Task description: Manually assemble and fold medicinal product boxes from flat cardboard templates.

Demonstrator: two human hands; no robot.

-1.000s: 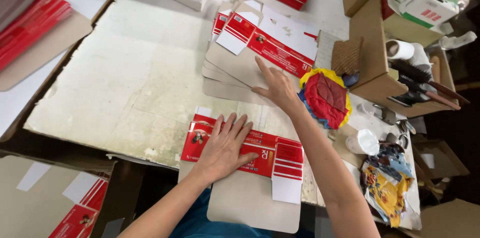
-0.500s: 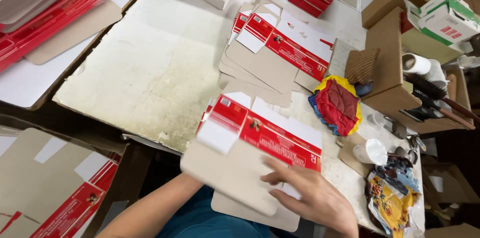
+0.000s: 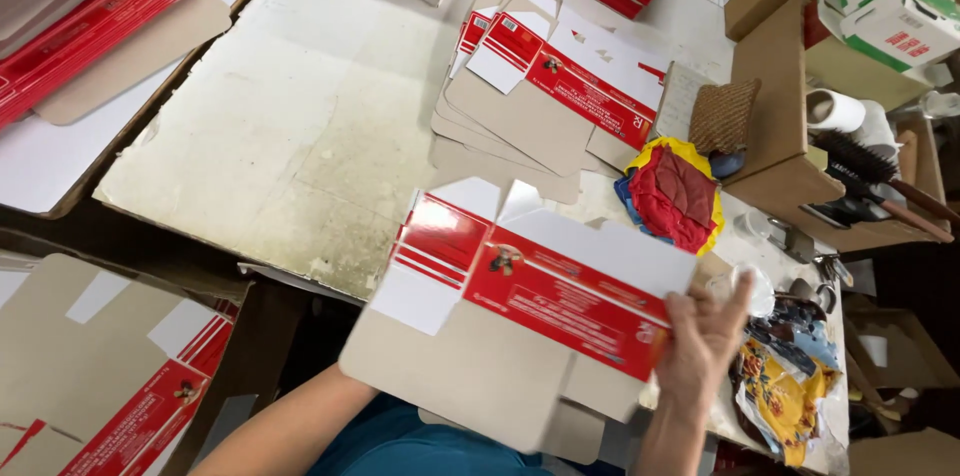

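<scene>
**A:** Why is the carton blank (image 3: 530, 321) being held up off the tabletop (image 3: 250, 136) like that? Looks awkward.

**B:** Probably so the flaps can hang free. It's lifted at the near edge, tilted, with the printed red-and-white face up and the grey back showing along the near side. Flat on the tabletop, the flaps couldn't be reached from underneath.

**A:** And the grip?

**B:** The right hand (image 3: 700, 341) is set on the right end of the blank. The fingers (image 3: 735, 296) are spread and only loosely curled, so the edge is pinched or propped rather than clenched. The left hand can't be seen at all: only the forearm (image 3: 290, 426) is in view, running under the near left corner of the blank. Whether that grip is closed or loose can't be told.

**A:** What's that stack further back?

**B:** More blanks (image 3: 540, 96), fanned out flat toward the far side, well apart from the held one. It looks like they're kept within reach. A red and yellow cloth (image 3: 675, 196) is bunched just right of that stack, near the held blank's far right corner. Another pile of flattened cartons (image 3: 70, 16) is kept at the far left, and one more printed sheet (image 3: 120, 376) is lying low at the near left.
</scene>
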